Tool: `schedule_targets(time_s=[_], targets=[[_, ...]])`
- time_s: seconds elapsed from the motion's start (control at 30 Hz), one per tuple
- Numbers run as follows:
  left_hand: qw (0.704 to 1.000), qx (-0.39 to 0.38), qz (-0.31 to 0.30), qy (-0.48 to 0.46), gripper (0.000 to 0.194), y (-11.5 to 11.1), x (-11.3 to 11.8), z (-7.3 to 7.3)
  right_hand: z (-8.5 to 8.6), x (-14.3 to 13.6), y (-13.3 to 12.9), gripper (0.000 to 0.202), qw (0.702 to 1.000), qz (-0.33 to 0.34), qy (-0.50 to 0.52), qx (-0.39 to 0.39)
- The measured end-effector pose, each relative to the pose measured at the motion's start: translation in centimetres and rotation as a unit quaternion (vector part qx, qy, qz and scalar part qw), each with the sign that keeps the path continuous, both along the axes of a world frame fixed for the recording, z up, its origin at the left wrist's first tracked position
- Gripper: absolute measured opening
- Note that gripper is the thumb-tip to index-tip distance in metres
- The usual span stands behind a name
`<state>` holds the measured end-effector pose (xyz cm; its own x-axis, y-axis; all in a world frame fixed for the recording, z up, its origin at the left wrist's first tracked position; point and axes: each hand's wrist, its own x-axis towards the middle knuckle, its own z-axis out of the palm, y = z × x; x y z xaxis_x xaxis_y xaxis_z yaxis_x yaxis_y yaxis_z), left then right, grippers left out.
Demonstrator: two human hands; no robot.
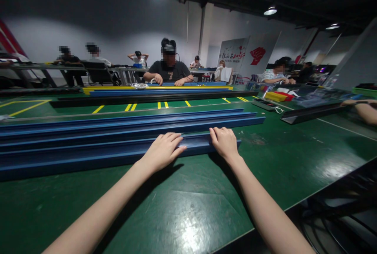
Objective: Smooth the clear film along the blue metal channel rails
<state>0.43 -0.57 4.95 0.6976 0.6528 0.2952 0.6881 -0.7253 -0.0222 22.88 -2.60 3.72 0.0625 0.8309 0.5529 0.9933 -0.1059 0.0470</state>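
Observation:
A long blue channel-shaped rail point(196, 142) lies along the near side of the green table, running off to the left. My left hand point(165, 150) is over it, fingers bent across the far edge and thumb along the near side. Close to the rail's right end, my right hand point(225, 142) grips it with fingers curled over the far edge; the fingertips are hidden. Just behind lies another blue rail point(250, 122), roughly parallel, with at least one more blue edge beyond it.
The green table point(182, 191) ends in a slanting edge at lower right. Farther back lie a black rail point(118, 100) and a yellow rail point(206, 88), with a co-worker point(167, 65) behind. At right, another person's hand point(363, 108) is at a black channel point(312, 114).

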Motion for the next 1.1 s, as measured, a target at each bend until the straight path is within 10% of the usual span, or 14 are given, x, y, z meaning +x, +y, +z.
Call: schedule_targets(time_s=[1.1], targets=[[0.999, 0.032, 0.008, 0.041, 0.045, 0.6, -0.6, 0.1, 0.0, 0.7, 0.2, 0.039, 0.999, -0.016, 0.033, 0.009]])
